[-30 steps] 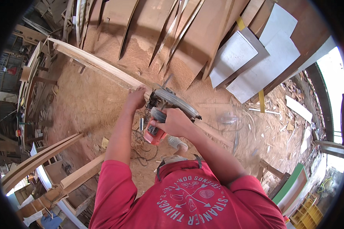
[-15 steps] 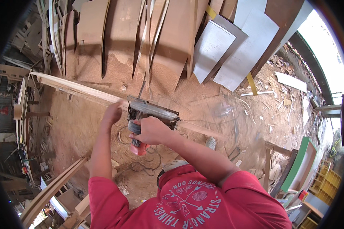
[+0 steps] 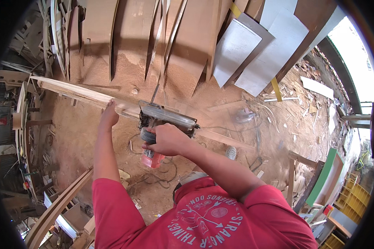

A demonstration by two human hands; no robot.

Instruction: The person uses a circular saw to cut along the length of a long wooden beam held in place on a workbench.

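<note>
A red and black hand-held circular saw (image 3: 170, 118) with a long grey metal base lies along a long piece of timber (image 3: 77, 92). My right hand (image 3: 169, 140) is closed round its dark handle, and the red motor housing sticks out toward me. A thin metal rod rises from the saw's far side. The saw hides the timber's middle; more of the wood shows to its right. My left hand (image 3: 109, 115) holds the timber's edge, left of the saw and apart from it. Its fingertips are partly hidden.
Large brown panels (image 3: 137, 29) lean at the back, with white sheets (image 3: 237, 50) to their right. Another power tool (image 3: 245, 115) lies on the dusty ground. Cords and wood scraps are scattered about. A green-edged frame (image 3: 323, 178) stands at right, long boards (image 3: 58, 207) at lower left.
My left hand has slid left along the timber, away from the saw. My right hand keeps its grip, and the saw sits nearly where it was.
</note>
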